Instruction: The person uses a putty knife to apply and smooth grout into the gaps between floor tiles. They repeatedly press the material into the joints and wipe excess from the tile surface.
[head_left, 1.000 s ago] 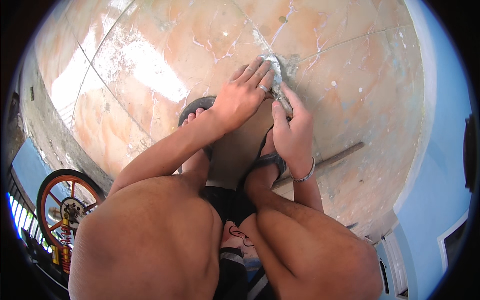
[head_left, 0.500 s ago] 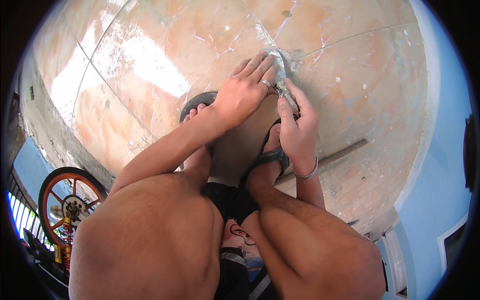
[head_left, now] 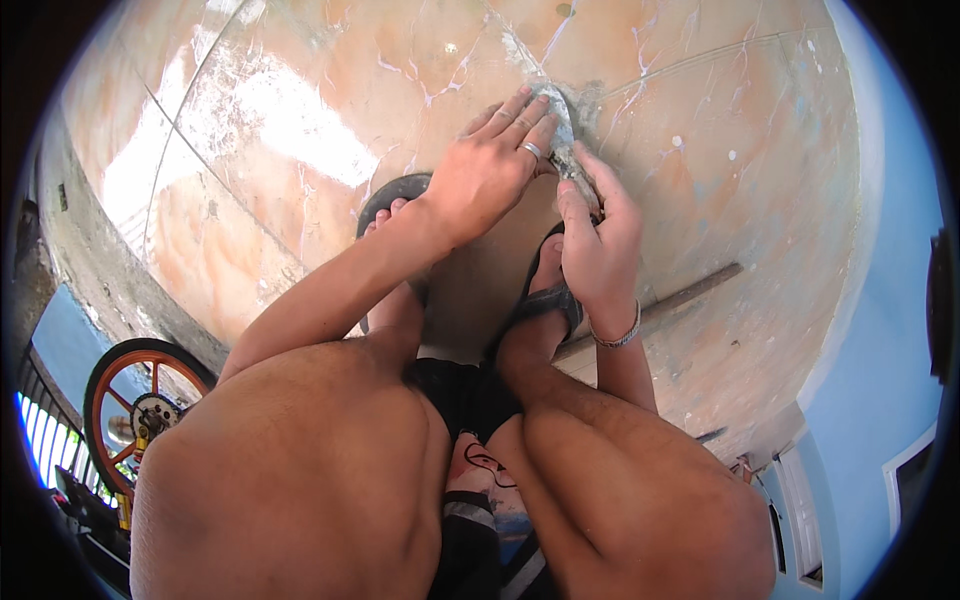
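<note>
A trowel (head_left: 561, 124) with a worn grey metal blade lies low against the tiled floor (head_left: 690, 215), over a pale joint. My right hand (head_left: 602, 235) grips its crusted handle, thumb on top and index finger stretched along the side. On the blade's left side rests my left hand (head_left: 487, 172), its fingers extended with the tips against the metal. A ring circles one of its fingers, and a chain bracelet (head_left: 622, 332) hangs at my right wrist. What lies beneath the blade is hidden.
My sandalled feet stand close behind the trowel, the left sandal (head_left: 397, 190) nearer it in part. A thin wooden strip (head_left: 692, 291) lies to the right. A blue wall (head_left: 890, 300) bounds the right side. An orange motorcycle wheel (head_left: 117, 410) stands at lower left.
The whole view has shifted a little, so the floor marks sit higher in the picture. Both hands keep about the same hold on the trowel, at nearly the same floor spot.
</note>
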The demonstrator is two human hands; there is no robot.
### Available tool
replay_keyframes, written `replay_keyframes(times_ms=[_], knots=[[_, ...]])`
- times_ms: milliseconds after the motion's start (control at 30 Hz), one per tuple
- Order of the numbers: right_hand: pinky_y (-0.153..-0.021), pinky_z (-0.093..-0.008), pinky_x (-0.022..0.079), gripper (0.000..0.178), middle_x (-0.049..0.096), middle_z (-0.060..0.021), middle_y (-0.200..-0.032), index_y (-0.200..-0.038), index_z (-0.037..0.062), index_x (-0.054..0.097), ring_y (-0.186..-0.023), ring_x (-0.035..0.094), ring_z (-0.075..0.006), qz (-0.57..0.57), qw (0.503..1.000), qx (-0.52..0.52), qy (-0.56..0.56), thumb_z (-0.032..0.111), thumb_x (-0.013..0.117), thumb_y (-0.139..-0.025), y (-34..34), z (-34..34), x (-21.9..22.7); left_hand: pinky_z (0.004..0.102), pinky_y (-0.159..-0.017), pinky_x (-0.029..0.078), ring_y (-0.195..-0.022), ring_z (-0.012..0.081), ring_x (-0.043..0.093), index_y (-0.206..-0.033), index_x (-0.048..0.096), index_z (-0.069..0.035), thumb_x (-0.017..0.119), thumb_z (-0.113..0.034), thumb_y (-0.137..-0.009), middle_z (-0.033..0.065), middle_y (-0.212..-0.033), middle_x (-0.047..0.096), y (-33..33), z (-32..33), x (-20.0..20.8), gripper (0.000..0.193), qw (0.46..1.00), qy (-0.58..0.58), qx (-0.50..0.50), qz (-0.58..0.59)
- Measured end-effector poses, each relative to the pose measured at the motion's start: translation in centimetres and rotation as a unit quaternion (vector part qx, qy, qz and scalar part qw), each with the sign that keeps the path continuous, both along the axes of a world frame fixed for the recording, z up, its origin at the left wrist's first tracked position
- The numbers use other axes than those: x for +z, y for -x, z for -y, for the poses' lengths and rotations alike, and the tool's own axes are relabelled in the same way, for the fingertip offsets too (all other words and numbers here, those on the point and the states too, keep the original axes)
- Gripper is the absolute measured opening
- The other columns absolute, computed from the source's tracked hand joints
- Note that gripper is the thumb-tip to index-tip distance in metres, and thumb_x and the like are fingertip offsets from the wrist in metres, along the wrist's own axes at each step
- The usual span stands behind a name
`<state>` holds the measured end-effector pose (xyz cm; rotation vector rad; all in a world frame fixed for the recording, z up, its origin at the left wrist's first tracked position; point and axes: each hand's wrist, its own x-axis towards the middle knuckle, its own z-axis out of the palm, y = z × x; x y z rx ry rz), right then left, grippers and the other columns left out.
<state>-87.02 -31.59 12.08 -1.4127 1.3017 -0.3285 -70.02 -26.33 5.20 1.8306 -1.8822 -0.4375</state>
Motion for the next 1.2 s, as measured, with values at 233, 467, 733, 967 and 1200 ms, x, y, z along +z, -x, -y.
replay_keyframes(times_ms=[233, 467, 733, 967, 1200], knots=[[-0.093, -0.0399, 0.060, 0.047, 0.076, -0.0307, -0.127, -0.141, -0.0127, 0.066, -0.114, 0.077, -0.0350, 0.006, 0.999, 0.014, 0.032, 0.013, 0.066, -0.102, 0.1, 0.0, -0.3, 0.0438, -0.114, 0.055, -0.148, 0.0329, 0.059, -0.144, 0.066, -0.004, 0.085, -0.017, -0.089, 0.0143, -0.151, 0.068, -0.1, 0.2, 0.0, 0.060, 1.000, 0.016, 0.019, 0.009], [-0.092, -0.0314, 0.056, 0.044, 0.077, -0.0179, -0.124, -0.145, -0.0118, 0.064, -0.104, 0.068, -0.0147, 0.060, 0.996, 0.023, 0.065, 0.007, 0.064, -0.106, -0.3, 0.1, -0.6, 0.0439, -0.114, 0.054, -0.148, 0.0348, 0.059, -0.143, 0.068, -0.004, 0.084, -0.016, -0.089, 0.0145, -0.152, 0.068, -0.3, 0.1, 0.0, 0.058, 1.000, 0.006, 0.018, 0.000], [-0.099, -0.0406, 0.058, 0.044, 0.077, -0.0285, -0.128, -0.140, -0.0119, 0.067, -0.118, 0.076, -0.0336, 0.034, 0.999, 0.010, 0.040, 0.011, 0.067, -0.102, -0.3, 0.6, -0.9, 0.0441, -0.112, 0.055, -0.147, 0.0330, 0.060, -0.142, 0.068, -0.004, 0.086, -0.016, -0.085, 0.0144, -0.150, 0.069, -0.4, 0.5, -0.4, 0.061, 1.000, 0.016, 0.026, 0.001], [-0.090, -0.0311, 0.056, 0.043, 0.078, -0.0173, -0.122, -0.143, -0.0123, 0.066, -0.103, 0.068, -0.0153, 0.029, 0.999, 0.009, 0.033, 0.006, 0.066, -0.104, 0.1, 0.6, 0.0, 0.0435, -0.110, 0.055, -0.143, 0.0330, 0.063, -0.142, 0.069, -0.005, 0.086, -0.017, -0.086, 0.0125, -0.146, 0.071, -0.3, 0.4, -0.1, 0.060, 1.000, 0.030, 0.008, -0.005], [-0.092, -0.0402, 0.062, 0.042, 0.079, -0.0282, -0.121, -0.135, -0.0112, 0.071, -0.112, 0.079, -0.0348, 0.027, 0.993, 0.033, 0.112, 0.009, 0.069, -0.099, -0.3, 1.2, -1.2, 0.0453, -0.109, 0.056, -0.141, 0.0342, 0.064, -0.143, 0.070, -0.006, 0.087, -0.020, -0.087, 0.0141, -0.148, 0.070, -1.1, 0.8, -0.6, 0.060, 0.999, 0.040, 0.021, -0.010]])
